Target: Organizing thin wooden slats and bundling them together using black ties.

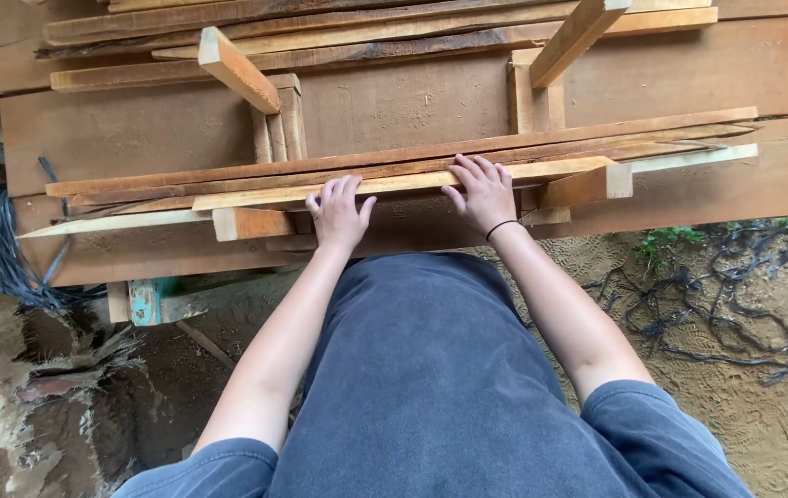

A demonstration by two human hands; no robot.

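A stack of long reddish-brown wooden planks (394,101) lies across in front of me, with thin slats on top. My left hand (338,214) rests with fingers spread over the near edge of a thin pale slat (412,180). My right hand (481,194), a dark band on its wrist, lies on the same slat a little to the right, fingers curled over its far edge. Both hands press on the slat rather than lifting it. Short wooden blocks (251,224) stick out under the slat.
Two short cross pieces (237,69) jut up from the pile. A bundle of dark cord (6,249) hangs at the left. Tangled black cords (716,304) lie on sandy ground at the right. A teal-painted block (147,300) sits below the planks.
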